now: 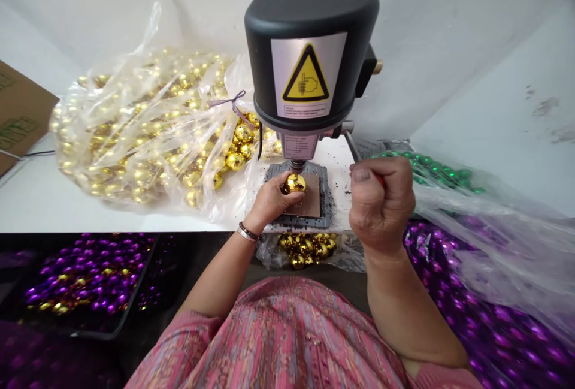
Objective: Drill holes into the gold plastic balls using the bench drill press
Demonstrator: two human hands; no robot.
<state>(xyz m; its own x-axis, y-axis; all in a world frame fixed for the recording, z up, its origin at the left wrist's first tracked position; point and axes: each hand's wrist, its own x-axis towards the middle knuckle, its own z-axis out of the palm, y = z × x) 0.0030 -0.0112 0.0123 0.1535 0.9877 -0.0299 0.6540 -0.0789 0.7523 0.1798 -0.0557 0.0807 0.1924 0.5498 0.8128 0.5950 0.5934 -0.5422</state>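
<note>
A black bench drill press (312, 47) stands on the white table (36, 203), with a yellow warning label on its head. My left hand (272, 200) is closed around a shiny gold ball (294, 183), holding it on the drill's base plate (314, 200) directly under the spindle. My right hand (381, 203) is a fist wrapped around the drill's feed lever handle (354, 149), whose red grip shows at the fingers. A bracelet circles my left wrist.
A big clear plastic bag of gold balls (144, 131) lies left of the drill. Another bag of gold balls (305, 248) hangs below the table edge. Purple balls fill a black tray (85, 275) at lower left and a bag at right (471, 293); green balls (440, 170) lie beyond. A cardboard box (18, 113) sits far left.
</note>
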